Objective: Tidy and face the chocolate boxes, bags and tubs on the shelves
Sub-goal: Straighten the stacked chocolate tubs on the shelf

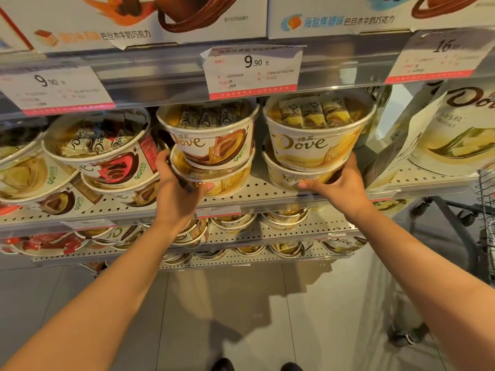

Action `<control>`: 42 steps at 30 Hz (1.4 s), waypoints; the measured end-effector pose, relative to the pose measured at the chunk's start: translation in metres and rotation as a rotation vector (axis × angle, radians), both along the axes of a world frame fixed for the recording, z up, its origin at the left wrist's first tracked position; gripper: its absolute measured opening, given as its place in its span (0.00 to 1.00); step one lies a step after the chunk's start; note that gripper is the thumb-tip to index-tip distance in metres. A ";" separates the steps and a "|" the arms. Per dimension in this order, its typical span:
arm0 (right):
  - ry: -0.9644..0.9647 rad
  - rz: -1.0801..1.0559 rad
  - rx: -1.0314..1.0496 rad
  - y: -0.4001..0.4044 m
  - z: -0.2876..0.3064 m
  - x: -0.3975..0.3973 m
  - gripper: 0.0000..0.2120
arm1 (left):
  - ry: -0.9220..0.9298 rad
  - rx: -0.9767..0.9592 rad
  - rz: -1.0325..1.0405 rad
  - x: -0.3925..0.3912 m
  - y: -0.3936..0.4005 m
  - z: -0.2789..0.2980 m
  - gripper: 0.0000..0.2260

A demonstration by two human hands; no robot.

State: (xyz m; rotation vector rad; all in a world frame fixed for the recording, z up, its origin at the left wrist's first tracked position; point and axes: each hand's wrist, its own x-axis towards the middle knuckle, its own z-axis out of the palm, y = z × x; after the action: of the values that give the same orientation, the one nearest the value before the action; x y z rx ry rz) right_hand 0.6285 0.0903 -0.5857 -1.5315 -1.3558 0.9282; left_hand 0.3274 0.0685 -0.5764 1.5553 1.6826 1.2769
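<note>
Left hand (178,183) is curled round the lower brown tub (214,175) and right hand (340,183) round the lower yellow tub (294,178) on the shelf (254,195), stacks judged light, slippery-lidded, best steadied low at the walls.

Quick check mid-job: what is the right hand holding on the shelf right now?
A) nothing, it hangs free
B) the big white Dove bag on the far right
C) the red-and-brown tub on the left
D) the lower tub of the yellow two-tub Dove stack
D: the right hand curls round the lower round yellow-and-white Dove tub, under the upper yellow tub.
</note>
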 end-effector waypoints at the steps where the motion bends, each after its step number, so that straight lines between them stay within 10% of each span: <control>1: 0.012 0.017 -0.005 0.000 0.000 0.000 0.51 | -0.041 0.006 -0.042 0.001 -0.002 0.000 0.40; 13: 0.046 -0.257 0.061 -0.012 -0.012 -0.055 0.70 | 0.014 0.025 0.362 0.059 -0.002 -0.020 0.63; 34: 0.080 -0.152 0.076 -0.024 -0.006 -0.033 0.65 | -0.005 0.032 0.328 0.051 -0.008 -0.023 0.62; 42: -0.015 -0.268 0.253 -0.043 0.027 -0.038 0.62 | 0.001 0.232 0.295 0.055 -0.032 0.018 0.46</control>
State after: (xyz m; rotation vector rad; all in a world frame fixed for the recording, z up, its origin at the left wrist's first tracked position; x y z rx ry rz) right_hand 0.5904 0.0471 -0.5587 -1.4799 -1.1915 0.5579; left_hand 0.3819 0.0361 -0.5587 1.4694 1.8706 1.6717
